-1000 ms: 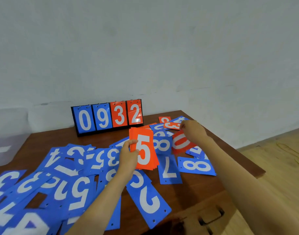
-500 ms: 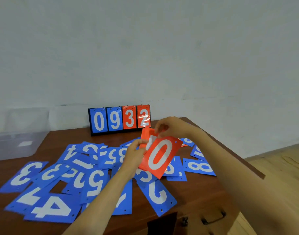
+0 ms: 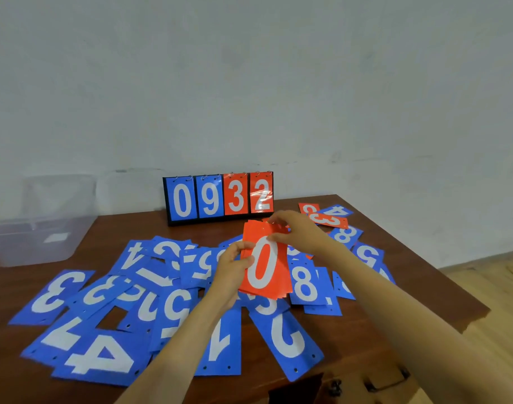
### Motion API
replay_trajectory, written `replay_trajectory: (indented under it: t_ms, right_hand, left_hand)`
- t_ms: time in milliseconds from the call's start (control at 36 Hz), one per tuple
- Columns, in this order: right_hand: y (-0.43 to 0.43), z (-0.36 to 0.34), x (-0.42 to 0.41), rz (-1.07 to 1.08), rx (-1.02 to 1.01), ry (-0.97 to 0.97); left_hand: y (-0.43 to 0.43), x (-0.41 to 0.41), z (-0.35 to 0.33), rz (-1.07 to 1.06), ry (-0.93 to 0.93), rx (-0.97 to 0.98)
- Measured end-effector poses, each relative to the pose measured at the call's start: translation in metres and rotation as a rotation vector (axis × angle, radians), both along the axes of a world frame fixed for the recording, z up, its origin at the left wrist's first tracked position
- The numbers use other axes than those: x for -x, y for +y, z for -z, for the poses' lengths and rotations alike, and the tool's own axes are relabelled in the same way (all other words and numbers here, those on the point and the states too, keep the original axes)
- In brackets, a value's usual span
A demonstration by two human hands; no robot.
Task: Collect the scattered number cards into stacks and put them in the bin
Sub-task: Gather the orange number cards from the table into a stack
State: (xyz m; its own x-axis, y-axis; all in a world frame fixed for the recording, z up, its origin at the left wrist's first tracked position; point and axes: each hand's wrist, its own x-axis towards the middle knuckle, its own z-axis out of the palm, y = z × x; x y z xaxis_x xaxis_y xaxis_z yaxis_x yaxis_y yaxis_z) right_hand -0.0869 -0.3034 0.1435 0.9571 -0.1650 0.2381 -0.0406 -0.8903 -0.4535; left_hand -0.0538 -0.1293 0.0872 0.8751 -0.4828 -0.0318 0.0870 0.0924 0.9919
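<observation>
Cards (image 3: 173, 310), mostly blue, lie overlapping on the table (image 3: 380, 310) in front of the scoreboard (image 3: 219, 196), with two red cards (image 3: 328, 221) loose to the right of the scoreboard near the far edge. They look like thin, stiff plastic sheets with a glossy face. That would make them light, likely slippery against each other, and apt to fan out of a pile unless pinched across the long edges or squared at the short ends. Flat ones probably need sliding off a neighbour before they can be lifted. A red stack (image 3: 264, 266) with a 0 on top is held off the table just in front of the scoreboard's right half. The left hand (image 3: 230, 269) grips the stack's left long edge, thumb on the face and fingers behind. The right hand (image 3: 299, 231) pinches its top right corner with curled fingers, apparently settling the top card onto the rest. The bin (image 3: 37, 228), clear plastic, sits well to the left of the scoreboard. Its contents cannot be made out.
</observation>
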Motion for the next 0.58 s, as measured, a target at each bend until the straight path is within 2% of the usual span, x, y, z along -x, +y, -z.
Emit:
replay_trajectory:
  t_ms: [167, 306, 389, 583]
  right_hand:
    - [-0.034, 0.037, -0.022, 0.110, -0.115, 0.046]
    - [-0.071, 0.067, -0.060, 0.247, -0.094, 0.185]
    - [-0.086, 0.076, -0.093, 0.308, -0.072, 0.264]
    - [-0.093, 0.097, -0.175, 0.360, -0.056, 0.315]
  left_hand:
    - [-0.013, -0.029, 0.017, -0.118, 0.063, -0.042]
    - [-0.021, -0.072, 0.024, -0.231, 0.090, -0.108]
    - [-0.026, -0.096, 0.026, -0.250, 0.077, -0.150]
    - [-0.043, -0.137, 0.032, -0.209, 0.026, -0.170]
